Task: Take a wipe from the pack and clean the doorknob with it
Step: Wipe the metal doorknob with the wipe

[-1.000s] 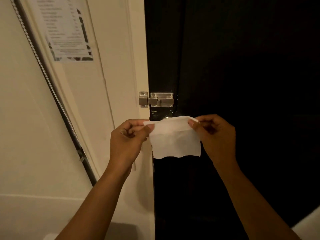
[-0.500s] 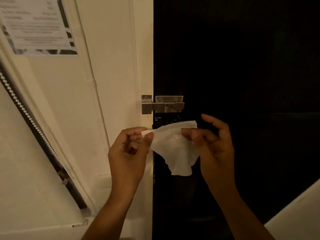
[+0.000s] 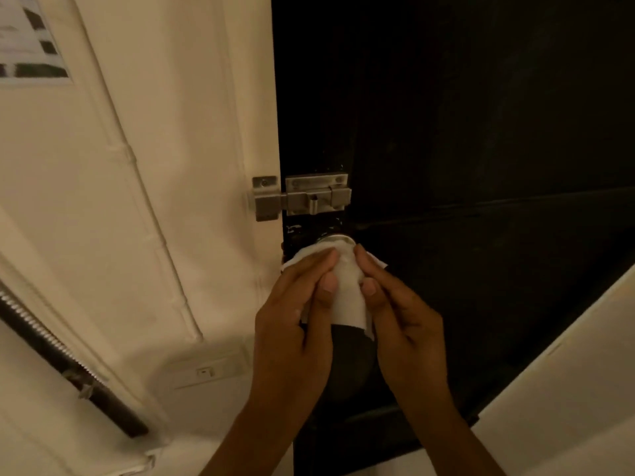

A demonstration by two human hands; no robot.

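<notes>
A white wipe [image 3: 347, 297] is draped over the doorknob [image 3: 336, 239] on the dark door [image 3: 464, 132]. Only the knob's metal top rim shows above the wipe; the rest is covered. My left hand [image 3: 292, 324] presses the wipe against the knob from the left, thumb on the cloth. From the right, my right hand [image 3: 402, 317] holds the wipe with fingertips and thumb on it. The wipe's lower edge hangs loose between my hands. The pack is out of sight.
A metal slide bolt [image 3: 302, 197] joins the door to the cream frame [image 3: 254, 115] just above the knob. A printed notice [image 3: 31, 53] hangs on the wall at top left. A wall switch [image 3: 206, 372] sits low on the left. A pale surface [image 3: 567, 389] crosses the lower right.
The wipe was held spread in the air between both hands; now both hands have brought it forward onto the doorknob and wrapped it around. The view has moved closer to the door.
</notes>
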